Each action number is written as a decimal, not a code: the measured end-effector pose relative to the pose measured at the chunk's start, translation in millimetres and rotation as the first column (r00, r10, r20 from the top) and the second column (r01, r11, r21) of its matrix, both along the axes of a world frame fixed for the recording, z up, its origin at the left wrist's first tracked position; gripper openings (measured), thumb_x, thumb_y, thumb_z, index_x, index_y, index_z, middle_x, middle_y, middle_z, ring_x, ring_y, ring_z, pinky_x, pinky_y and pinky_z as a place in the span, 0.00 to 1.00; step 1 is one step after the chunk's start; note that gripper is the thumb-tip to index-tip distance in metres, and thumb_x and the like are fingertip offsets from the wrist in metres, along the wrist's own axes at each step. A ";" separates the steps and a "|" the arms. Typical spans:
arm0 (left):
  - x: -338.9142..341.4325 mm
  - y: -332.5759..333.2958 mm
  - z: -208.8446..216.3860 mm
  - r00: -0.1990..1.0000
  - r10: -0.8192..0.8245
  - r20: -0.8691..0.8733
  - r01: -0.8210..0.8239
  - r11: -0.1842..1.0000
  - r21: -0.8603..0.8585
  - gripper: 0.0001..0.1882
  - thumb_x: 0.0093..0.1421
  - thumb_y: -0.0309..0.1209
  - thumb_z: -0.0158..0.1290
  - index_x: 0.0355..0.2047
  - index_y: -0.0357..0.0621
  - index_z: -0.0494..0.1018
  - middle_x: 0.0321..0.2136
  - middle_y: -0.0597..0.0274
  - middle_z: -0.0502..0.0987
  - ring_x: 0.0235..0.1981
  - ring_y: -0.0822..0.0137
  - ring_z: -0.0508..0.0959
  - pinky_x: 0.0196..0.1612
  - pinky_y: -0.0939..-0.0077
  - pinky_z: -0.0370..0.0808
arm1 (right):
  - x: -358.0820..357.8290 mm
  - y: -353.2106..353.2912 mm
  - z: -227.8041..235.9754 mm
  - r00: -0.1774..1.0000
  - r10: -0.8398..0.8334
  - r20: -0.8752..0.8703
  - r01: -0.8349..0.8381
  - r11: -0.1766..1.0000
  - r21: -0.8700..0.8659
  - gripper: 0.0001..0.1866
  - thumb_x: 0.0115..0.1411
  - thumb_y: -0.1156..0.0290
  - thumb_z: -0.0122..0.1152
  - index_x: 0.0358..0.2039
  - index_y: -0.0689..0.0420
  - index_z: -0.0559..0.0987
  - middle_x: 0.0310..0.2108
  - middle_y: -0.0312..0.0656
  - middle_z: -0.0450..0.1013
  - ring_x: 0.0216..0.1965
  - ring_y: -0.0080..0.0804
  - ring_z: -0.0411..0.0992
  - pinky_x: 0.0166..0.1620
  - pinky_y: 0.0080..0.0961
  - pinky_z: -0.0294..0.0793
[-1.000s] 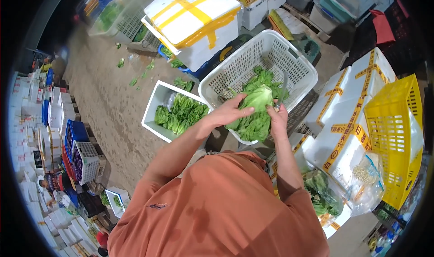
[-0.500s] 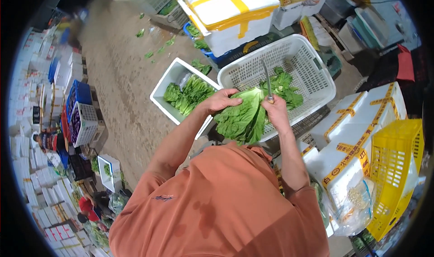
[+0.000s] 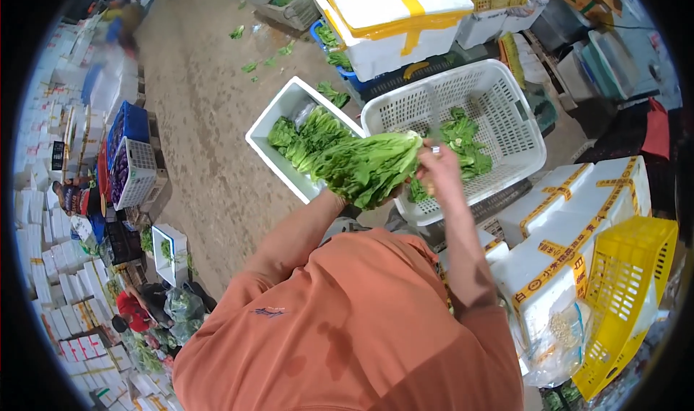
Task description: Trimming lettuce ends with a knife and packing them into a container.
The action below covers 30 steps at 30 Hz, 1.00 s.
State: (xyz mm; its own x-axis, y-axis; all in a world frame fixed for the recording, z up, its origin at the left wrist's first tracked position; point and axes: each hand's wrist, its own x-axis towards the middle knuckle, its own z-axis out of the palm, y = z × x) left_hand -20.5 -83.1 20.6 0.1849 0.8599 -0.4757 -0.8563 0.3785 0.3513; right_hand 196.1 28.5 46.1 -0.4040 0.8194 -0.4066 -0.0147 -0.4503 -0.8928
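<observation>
A leafy head of lettuce (image 3: 365, 167) lies across my left hand (image 3: 337, 200), which holds it from beneath; most of that hand is hidden under the leaves. Its cut stem end points right, toward my right hand (image 3: 439, 169). The fingers of my right hand are closed round a knife (image 3: 435, 149), whose blade is smeared by motion. Loose green leaves (image 3: 463, 140) lie in the white slatted basket (image 3: 515, 125) behind and right of my hands. More lettuce (image 3: 307, 138) fills part of the white foam box (image 3: 271, 158) to the left, partly overlapped by the held head.
Taped foam boxes (image 3: 405, 42) are stacked beyond the basket. On the right stand more foam boxes (image 3: 549, 252) and a yellow crate (image 3: 625, 288). Leaf scraps lie on the dirty floor (image 3: 195, 122). Far left, a person in red (image 3: 134, 311) is beside stacked boxes.
The lettuce has turned from hanging downward to lying sideways, stem end to the right. My left hand has slid underneath it. The knife blade, sharp before, is now blurred.
</observation>
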 end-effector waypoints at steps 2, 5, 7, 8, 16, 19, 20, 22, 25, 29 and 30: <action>0.1 -1.1 -1.6 1.000 -0.024 0.008 0.024 1.000 -0.002 0.18 0.58 0.29 0.51 0.49 0.37 0.68 0.41 0.57 0.76 0.38 0.68 0.78 0.43 0.73 0.76 | -11.2 -7.6 2.6 1.000 0.017 -0.015 -0.018 1.000 -0.025 0.14 0.50 0.69 0.61 0.36 0.60 0.74 0.21 0.34 0.70 0.13 0.20 0.66 0.15 0.15 0.63; 0.3 -4.3 -4.9 0.998 -0.064 0.020 0.064 0.998 -0.010 0.18 0.58 0.29 0.51 0.49 0.37 0.68 0.41 0.57 0.76 0.38 0.68 0.78 0.43 0.73 0.76 | -10.4 -1.0 1.4 0.995 0.088 -0.053 -0.091 0.994 -0.052 0.09 0.50 0.75 0.55 0.33 0.61 0.73 0.20 0.34 0.69 0.14 0.19 0.65 0.15 0.16 0.62; 0.9 -6.3 -7.5 0.995 -0.091 0.029 0.091 0.996 -0.016 0.18 0.58 0.29 0.51 0.49 0.37 0.68 0.41 0.57 0.76 0.38 0.67 0.78 0.43 0.73 0.76 | -4.9 4.5 -2.0 0.985 0.174 0.009 -0.173 0.983 -0.064 0.08 0.49 0.76 0.54 0.32 0.61 0.73 0.19 0.34 0.68 0.13 0.19 0.64 0.15 0.16 0.61; 1.7 -7.4 -8.5 0.994 -0.101 0.034 0.102 0.995 -0.018 0.18 0.58 0.29 0.50 0.49 0.37 0.68 0.41 0.57 0.76 0.38 0.67 0.78 0.43 0.73 0.76 | -2.4 7.9 -3.3 0.963 0.262 0.070 -0.257 0.963 -0.077 0.08 0.48 0.77 0.52 0.30 0.61 0.73 0.18 0.33 0.67 0.13 0.19 0.63 0.15 0.17 0.60; 12.1 -12.4 -18.3 0.979 -0.188 0.080 0.190 0.982 -0.018 0.17 0.59 0.29 0.50 0.49 0.37 0.68 0.41 0.56 0.76 0.37 0.67 0.78 0.42 0.73 0.76 | 9.7 18.9 8.5 0.848 0.462 0.260 -0.487 0.872 0.039 0.09 0.44 0.78 0.52 0.29 0.63 0.74 0.16 0.36 0.68 0.12 0.19 0.63 0.14 0.19 0.58; 19.0 -12.1 -20.3 0.972 -0.215 0.096 0.217 0.976 -0.009 0.17 0.59 0.29 0.49 0.49 0.37 0.68 0.41 0.56 0.76 0.37 0.67 0.78 0.42 0.73 0.77 | 14.6 20.4 9.6 0.833 0.474 0.287 -0.523 0.844 0.124 0.09 0.44 0.78 0.52 0.29 0.62 0.74 0.16 0.37 0.68 0.10 0.20 0.62 0.12 0.18 0.57; 30.2 -6.2 1.4 0.977 -0.208 0.054 0.208 0.978 0.013 0.17 0.60 0.30 0.48 0.49 0.37 0.68 0.39 0.56 0.77 0.36 0.67 0.78 0.39 0.73 0.78 | 18.7 23.7 8.0 0.837 0.464 0.290 -0.513 0.850 0.120 0.09 0.44 0.78 0.52 0.29 0.62 0.74 0.16 0.37 0.68 0.10 0.20 0.62 0.12 0.18 0.57; 33.7 8.1 -31.0 0.961 -0.249 0.118 0.260 0.962 -0.089 0.17 0.61 0.32 0.47 0.49 0.37 0.68 0.40 0.56 0.77 0.36 0.68 0.78 0.41 0.74 0.77 | 19.0 27.3 11.9 0.834 0.487 0.258 -0.488 0.870 -0.066 0.09 0.44 0.78 0.51 0.29 0.63 0.74 0.15 0.38 0.68 0.10 0.20 0.64 0.12 0.17 0.60; 41.7 12.9 -38.2 0.954 -0.233 0.190 0.240 0.971 -0.016 0.26 0.65 0.47 0.38 0.55 0.43 0.63 0.49 0.59 0.71 0.46 0.67 0.74 0.51 0.71 0.70 | 24.2 32.7 13.5 0.880 0.436 0.188 -0.418 0.899 -0.132 0.10 0.45 0.78 0.52 0.31 0.63 0.74 0.17 0.38 0.69 0.11 0.21 0.65 0.13 0.16 0.63; 40.5 17.2 -48.8 0.846 -0.224 0.484 0.143 0.969 0.200 0.35 0.62 0.58 0.32 0.59 0.45 0.58 0.55 0.56 0.64 0.54 0.59 0.67 0.58 0.60 0.62 | 27.1 35.0 7.2 0.918 0.383 0.100 -0.355 0.908 -0.224 0.15 0.45 0.77 0.53 0.37 0.63 0.73 0.22 0.41 0.71 0.11 0.21 0.65 0.14 0.14 0.65; 41.6 12.7 -48.9 0.918 -0.139 0.370 0.123 0.990 0.068 0.34 0.62 0.57 0.32 0.59 0.45 0.58 0.55 0.56 0.65 0.54 0.60 0.67 0.58 0.60 0.62 | 30.8 35.9 2.7 0.918 0.385 0.100 -0.356 0.907 -0.226 0.15 0.45 0.77 0.53 0.37 0.63 0.73 0.22 0.41 0.71 0.11 0.21 0.65 0.14 0.14 0.65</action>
